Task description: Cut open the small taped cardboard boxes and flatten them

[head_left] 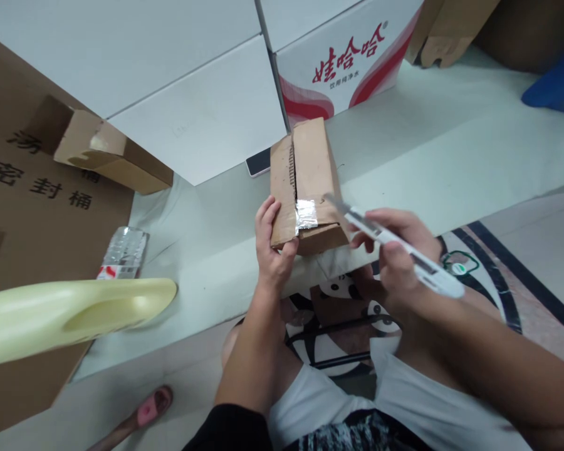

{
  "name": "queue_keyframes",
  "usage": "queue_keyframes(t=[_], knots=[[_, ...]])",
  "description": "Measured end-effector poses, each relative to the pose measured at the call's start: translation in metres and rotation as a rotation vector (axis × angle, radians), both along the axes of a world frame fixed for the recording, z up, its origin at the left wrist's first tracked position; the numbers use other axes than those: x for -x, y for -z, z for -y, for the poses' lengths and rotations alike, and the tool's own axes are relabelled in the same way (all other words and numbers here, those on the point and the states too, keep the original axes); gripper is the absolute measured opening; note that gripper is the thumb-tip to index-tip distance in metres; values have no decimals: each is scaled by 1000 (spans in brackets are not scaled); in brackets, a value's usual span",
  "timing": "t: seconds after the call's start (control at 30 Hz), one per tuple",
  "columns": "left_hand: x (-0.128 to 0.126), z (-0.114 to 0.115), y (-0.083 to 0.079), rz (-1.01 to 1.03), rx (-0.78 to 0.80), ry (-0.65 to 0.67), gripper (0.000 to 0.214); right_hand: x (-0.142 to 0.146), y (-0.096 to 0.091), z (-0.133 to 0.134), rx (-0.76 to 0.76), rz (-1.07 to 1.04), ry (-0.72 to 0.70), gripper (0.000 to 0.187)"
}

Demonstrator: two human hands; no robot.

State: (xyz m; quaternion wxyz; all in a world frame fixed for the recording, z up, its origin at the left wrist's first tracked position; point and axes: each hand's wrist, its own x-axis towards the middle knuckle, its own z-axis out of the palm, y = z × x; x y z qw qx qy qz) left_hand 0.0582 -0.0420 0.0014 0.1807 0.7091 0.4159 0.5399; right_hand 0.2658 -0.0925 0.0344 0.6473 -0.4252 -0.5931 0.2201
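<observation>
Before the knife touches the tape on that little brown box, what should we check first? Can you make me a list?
1. Box held steady: the left hand grips the near corner of the small box: ok.
2. Knife gripped firmly: the right hand wraps around the knife: ok.
3. Blade out: the blade sticks out, its tip close to the tape: ok.
4. Blade aimed away from the body: it points forward, away from the person: ok.
5. Fingers clear of the blade: the left thumb lies right beside the tape, probably too near: not ok.
6. What lies under the tape: the small box is shut: cannot tell.
</observation>
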Motion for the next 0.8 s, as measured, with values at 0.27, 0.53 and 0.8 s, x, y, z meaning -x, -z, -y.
queue_keyframes(t=[0.27,0.53,0.8], knots=[[0,3,-4,-116,-97,-7,59,6,-12,16,-65,157,-64,31],[-4,1,-3,-94,-121,31,59,1,-15,12,94,131,-156,37],[-2,1,1,58,-31,34,54,-10,-9,7,84,-215,-86,50]])
